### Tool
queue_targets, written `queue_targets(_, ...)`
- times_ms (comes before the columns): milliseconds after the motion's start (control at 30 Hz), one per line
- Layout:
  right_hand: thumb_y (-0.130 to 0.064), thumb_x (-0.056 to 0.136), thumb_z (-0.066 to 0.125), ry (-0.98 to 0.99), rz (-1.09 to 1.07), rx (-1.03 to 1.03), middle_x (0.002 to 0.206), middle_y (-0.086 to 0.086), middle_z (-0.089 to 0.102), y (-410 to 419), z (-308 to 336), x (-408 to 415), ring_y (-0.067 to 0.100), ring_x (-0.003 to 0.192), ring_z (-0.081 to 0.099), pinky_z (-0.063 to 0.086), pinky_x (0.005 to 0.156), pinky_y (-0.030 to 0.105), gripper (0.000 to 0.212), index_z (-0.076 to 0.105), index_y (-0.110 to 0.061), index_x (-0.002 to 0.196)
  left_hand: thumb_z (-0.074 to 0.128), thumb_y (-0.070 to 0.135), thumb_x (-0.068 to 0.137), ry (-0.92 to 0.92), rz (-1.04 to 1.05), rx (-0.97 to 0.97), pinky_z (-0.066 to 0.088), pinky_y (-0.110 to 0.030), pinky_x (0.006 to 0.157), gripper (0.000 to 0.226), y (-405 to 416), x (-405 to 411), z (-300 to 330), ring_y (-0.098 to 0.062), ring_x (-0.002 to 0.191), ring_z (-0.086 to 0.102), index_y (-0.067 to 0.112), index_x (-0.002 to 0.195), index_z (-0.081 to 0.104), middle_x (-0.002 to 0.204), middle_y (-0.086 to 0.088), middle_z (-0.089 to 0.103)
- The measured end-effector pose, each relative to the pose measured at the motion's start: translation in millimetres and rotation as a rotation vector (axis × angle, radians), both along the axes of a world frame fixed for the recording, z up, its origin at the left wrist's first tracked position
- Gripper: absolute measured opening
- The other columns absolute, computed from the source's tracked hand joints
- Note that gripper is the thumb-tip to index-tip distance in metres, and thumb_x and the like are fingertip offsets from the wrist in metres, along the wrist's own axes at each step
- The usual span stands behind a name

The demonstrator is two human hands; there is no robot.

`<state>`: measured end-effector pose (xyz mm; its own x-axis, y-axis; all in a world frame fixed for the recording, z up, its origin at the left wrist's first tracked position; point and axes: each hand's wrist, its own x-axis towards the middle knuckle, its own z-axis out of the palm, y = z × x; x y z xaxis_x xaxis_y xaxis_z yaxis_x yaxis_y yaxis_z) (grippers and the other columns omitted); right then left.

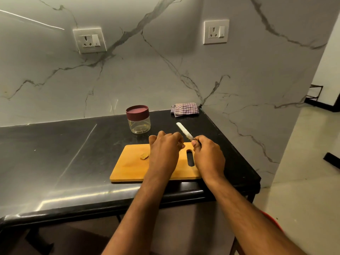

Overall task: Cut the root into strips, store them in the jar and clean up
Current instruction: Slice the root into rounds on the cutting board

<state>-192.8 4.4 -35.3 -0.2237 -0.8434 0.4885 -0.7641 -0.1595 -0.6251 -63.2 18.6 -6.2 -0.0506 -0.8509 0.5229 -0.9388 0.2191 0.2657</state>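
Pale, flat metal is showing where the knife (184, 131) blade is angling up and away from the right hand (207, 155), whose grip is closing tightly round the handle, hiding it. The left hand (164, 148) is resting knuckles-up over the far edge of the cutting board (128, 168), its fingers curling under and towards the blade; whether that grip is pinching anything cannot be told, since the fingertips are turning out of sight.

A small, lumpy tan piece of root (144, 156) is lying on the smooth, orange-toned wooden board, just left of the left hand. The board is a rounded rectangle with an oblong handle slot (190, 157) showing between the two hands.

Beyond the hands, a clear, squat plastic jar (139, 124) is standing upright on the glossy black stone counter (55, 153), its ribbed maroon lid (137, 112) sitting on top. A folded checked cloth (184, 109) is lying in the far corner against the veined marble wall (165, 70), where two white sockets (89, 40) are sitting flush.
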Motion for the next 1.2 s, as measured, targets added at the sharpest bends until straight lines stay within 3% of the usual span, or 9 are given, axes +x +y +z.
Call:
queue_targets(233, -0.037, 0.098, 0.046, 0.008, -0.060, 0.051, 0.092, -0.010, 0.065, -6.8, 1.0, -3.3, 0.009, 0.079, 0.059, 0.042, 0.058, 0.025, 0.018, 0.060, -0.029, 0.106, 0.063, 0.021, 0.097, 0.028, 0.035, 0.096, 0.029, -0.039, 0.091, 0.012, -34.3, -12.3, 2.6, -0.014, 0.103, 0.058, 0.029, 0.105, 0.066, 0.095, 0.010, 0.071)
queue_targets(567, -0.039, 0.098, 0.047, 0.019, -0.049, 0.071, 0.090, -0.010, 0.066, -5.8, 1.9, -4.4, 0.007, 0.073, 0.054, 0.036, 0.052, 0.024, 0.019, 0.061, -0.029, 0.105, 0.056, 0.000, 0.095, -0.011, 0.029, 0.219, 0.029, -0.044, 0.102, 0.042, -37.6, -3.9, 1.0, -0.016, 0.120, 0.050, 0.030, 0.122, 0.068, 0.118, 0.010, 0.069)
queue_targets(700, -0.039, 0.098, 0.046, 0.035, -0.043, 0.074, 0.090, -0.010, 0.066, -4.3, 2.3, -3.2, 0.007, 0.074, 0.056, 0.042, 0.055, 0.025, 0.020, 0.061, -0.029, 0.106, 0.060, 0.002, 0.094, 0.012, 0.041, 0.225, 0.030, -0.044, 0.104, 0.044, -33.3, 3.0, 3.4, -0.015, 0.119, 0.051, 0.029, 0.129, 0.064, 0.116, 0.009, 0.069)
queue_targets(867, -0.038, 0.098, 0.046, 0.063, -0.022, 0.067, 0.089, -0.011, 0.064, -2.0, 3.0, -0.2, 0.006, 0.077, 0.056, 0.047, 0.059, 0.027, 0.019, 0.061, -0.028, 0.106, 0.062, 0.010, 0.097, 0.040, 0.055, 0.156, 0.028, -0.038, 0.097, 0.038, -20.3, 16.9, 5.2, -0.014, 0.121, 0.050, 0.030, 0.129, 0.064, 0.123, 0.009, 0.067)
queue_targets(967, -0.036, 0.097, 0.047, 0.097, 0.000, -0.005, 0.087, -0.011, 0.062, 2.5, 3.1, 2.3, 0.007, 0.079, 0.057, 0.052, 0.062, 0.030, 0.017, 0.062, -0.027, 0.103, 0.066, 0.011, 0.094, 0.114, 0.070, 0.148, 0.025, -0.033, 0.090, 0.039, -10.6, 36.3, 1.9, -0.011, 0.118, 0.053, 0.031, 0.128, 0.064, 0.117, 0.012, 0.070)
queue_targets(1200, -0.034, 0.097, 0.048, 0.322, 0.082, -0.105, 0.081, -0.010, 0.057, 9.9, 5.8, 13.1, 0.007, 0.074, 0.048, 0.044, 0.056, 0.025, 0.016, 0.062, -0.026, 0.097, 0.065, 0.018, 0.097, 0.329, 0.070, 0.128, 0.021, -0.033, 0.090, 0.023, 6.9, 73.0, -2.9, -0.001, 0.103, 0.057, 0.033, 0.112, 0.073, 0.100, 0.017, 0.074)
